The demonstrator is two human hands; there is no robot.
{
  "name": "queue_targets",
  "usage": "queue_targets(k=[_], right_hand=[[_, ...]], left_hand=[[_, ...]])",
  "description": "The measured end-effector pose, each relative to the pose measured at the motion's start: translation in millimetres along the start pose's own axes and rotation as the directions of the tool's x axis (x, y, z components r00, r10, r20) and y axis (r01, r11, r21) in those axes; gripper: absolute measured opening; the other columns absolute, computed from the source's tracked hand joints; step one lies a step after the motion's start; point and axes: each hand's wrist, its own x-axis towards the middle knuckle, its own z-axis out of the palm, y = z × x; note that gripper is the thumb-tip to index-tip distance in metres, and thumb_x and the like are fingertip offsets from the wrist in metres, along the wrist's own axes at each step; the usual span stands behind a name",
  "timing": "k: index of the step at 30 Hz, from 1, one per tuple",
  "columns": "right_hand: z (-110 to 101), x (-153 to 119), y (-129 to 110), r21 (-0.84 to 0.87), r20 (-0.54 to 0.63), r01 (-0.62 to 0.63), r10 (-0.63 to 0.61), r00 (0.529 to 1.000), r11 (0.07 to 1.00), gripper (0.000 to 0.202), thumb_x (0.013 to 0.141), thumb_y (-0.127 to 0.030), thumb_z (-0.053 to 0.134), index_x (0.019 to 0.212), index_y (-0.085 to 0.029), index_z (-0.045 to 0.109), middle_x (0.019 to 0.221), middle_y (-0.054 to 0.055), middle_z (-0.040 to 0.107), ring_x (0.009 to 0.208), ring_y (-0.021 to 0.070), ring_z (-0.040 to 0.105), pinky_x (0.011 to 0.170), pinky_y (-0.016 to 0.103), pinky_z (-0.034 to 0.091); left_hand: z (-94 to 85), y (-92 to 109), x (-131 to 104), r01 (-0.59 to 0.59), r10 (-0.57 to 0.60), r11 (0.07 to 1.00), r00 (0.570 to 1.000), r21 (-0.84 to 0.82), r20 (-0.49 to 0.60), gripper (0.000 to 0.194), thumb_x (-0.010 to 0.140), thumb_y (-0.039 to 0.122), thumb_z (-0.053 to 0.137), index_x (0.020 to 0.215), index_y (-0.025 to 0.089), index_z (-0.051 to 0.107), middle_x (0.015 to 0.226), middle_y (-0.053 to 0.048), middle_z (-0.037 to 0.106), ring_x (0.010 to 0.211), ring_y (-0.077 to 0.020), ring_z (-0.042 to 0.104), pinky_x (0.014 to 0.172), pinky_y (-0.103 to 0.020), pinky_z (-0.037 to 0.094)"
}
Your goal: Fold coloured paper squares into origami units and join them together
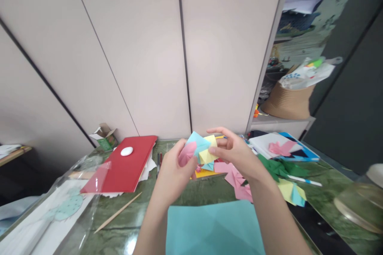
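Note:
Raised over the table, a folded origami piece (201, 146) of pink, light blue and yellow paper sits between my two hands. My left hand (175, 169) grips its pink side, with the thumb in front. On the yellow side, the thumb and fingers of my right hand (231, 149) pinch the paper, while the index finger sticks out above. My fingers cover part of the back of the piece. Below my forearms lies a teal sheet (214, 229), flat on the table. Pink folded papers (237, 181) rest beyond it, near my right wrist.
On the left are a red folder (125, 163) with a white oval object (127, 151), a wooden stick (118, 212) and a plastic-covered drawing (60, 211). Green paper (281, 167), a white pen (305, 180) and a glass jar (362, 203) stand right. Cabinet doors (149, 48) rise behind the green table.

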Motion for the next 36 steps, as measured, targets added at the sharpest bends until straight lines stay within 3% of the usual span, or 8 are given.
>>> queue_targets(k=[7, 19, 29, 36], right_hand=[[-1, 1, 5, 0.019, 0.005, -0.004, 0.004, 1.000, 1.000, 0.041, 0.074, -0.025, 0.068, 0.111, -0.023, 0.051, 0.077, 0.001, 0.070, 0.066, 0.0154, 0.064, 0.058, 0.026, 0.045], [1, 0, 3, 0.054, 0.008, 0.009, -0.009, 1.000, 0.998, 0.040, 0.073, -0.024, 0.067, 0.110, -0.024, 0.052, 0.075, -0.001, 0.069, 0.060, 0.0143, 0.064, 0.058, 0.028, 0.050], [8, 2, 3, 0.090, -0.108, 0.071, -0.061, 0.992, 0.993, 0.041, 0.073, -0.024, 0.067, 0.110, -0.025, 0.052, 0.084, 0.001, 0.070, 0.070, 0.0166, 0.065, 0.062, 0.029, 0.052], [6, -4, 0, -0.001, 0.010, 0.116, -0.116, 0.993, 0.993, 0.041, 0.077, -0.022, 0.063, 0.115, -0.030, 0.051, 0.083, -0.001, 0.065, 0.064, 0.0134, 0.061, 0.056, 0.026, 0.050]], left_hand=[[-0.9, 1, 0, 0.001, -0.001, 1.000, 1.000, -0.009, 0.008, 0.006, 0.074, 0.015, 0.049, 0.077, 0.020, 0.051, 0.057, 0.006, 0.055, 0.048, -0.0099, 0.052, 0.051, -0.020, 0.040], [0.7, 2, 1, 0.025, -0.024, 0.999, 1.000, 0.042, -0.014, 0.006, 0.074, 0.016, 0.049, 0.076, 0.020, 0.053, 0.054, 0.006, 0.055, 0.049, -0.0110, 0.053, 0.051, -0.021, 0.039], [3.8, -4, 2, -0.018, 0.015, 0.999, 0.996, -0.038, -0.093, 0.005, 0.076, 0.021, 0.051, 0.072, 0.020, 0.049, 0.054, 0.005, 0.058, 0.050, -0.0110, 0.053, 0.052, -0.021, 0.038], [3.0, 0, 1, -0.008, 0.010, 1.000, 0.995, 0.023, -0.101, 0.003, 0.075, 0.020, 0.051, 0.072, 0.019, 0.051, 0.052, 0.007, 0.055, 0.051, -0.0112, 0.054, 0.053, -0.020, 0.039]])
